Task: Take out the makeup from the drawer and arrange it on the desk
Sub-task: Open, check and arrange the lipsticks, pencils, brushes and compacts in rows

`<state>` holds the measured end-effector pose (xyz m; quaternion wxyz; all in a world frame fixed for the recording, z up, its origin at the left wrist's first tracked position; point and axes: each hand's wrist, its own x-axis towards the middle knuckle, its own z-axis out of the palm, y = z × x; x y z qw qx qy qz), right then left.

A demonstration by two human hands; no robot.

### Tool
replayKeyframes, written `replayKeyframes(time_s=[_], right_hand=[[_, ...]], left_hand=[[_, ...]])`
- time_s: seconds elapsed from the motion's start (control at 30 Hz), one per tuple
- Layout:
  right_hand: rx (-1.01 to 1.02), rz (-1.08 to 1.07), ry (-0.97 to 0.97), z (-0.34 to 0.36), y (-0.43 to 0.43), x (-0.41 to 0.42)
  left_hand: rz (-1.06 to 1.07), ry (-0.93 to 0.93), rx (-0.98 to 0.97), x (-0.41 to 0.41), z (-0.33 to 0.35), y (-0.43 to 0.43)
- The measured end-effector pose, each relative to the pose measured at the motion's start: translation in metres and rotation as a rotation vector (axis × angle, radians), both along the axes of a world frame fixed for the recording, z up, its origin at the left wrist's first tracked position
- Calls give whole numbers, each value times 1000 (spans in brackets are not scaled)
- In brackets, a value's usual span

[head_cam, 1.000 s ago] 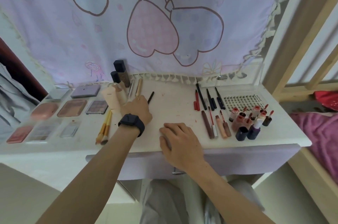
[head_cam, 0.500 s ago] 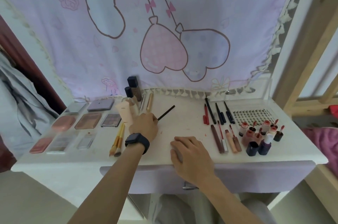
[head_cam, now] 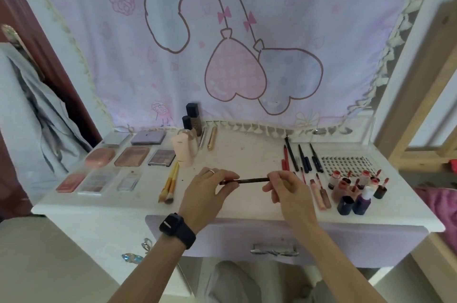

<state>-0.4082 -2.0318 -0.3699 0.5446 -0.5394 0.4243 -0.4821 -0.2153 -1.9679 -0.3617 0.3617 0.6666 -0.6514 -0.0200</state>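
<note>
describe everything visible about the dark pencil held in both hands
The dark pencil is a slim, straight stick, black to dark brown, with a slightly reddish left end; its material is unclear. It is held nearly level, crosswise, over the front middle of the white desk. The left hand pinches its left end and the right hand pinches its right end; nothing else touches it.

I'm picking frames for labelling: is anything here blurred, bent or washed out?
Head view: wide-angle bending bows the desk and the wooden post; light is soft and flat, with faint shadows; the palettes at the left look hazy; the dark pencil pinched by left hand and right hand is readable.
</note>
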Motion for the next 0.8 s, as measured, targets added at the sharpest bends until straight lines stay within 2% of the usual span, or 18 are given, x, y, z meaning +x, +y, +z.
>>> replayKeyframes(time_s=[0.13, 0.27, 0.47, 0.6, 0.7, 0.8], right_hand=[[72, -23, -119, 2, 7, -17], [58, 12, -52, 5, 15, -25], [-123, 152, 265, 9, 18, -37], [-337, 204, 596, 18, 18, -51], [-337, 272, 619, 24, 22, -56], [-276, 291, 549, 29, 25, -65]], left_hand=[[-61, 332, 19, -7, 8, 8], [-73, 374, 8, -15, 14, 7], [-172, 101, 20, -16, 12, 4], [-250, -419, -161, -6, 13, 5], [-298, -630, -340, -3, 21, 4], [-276, -695, -433, 5, 19, 4]])
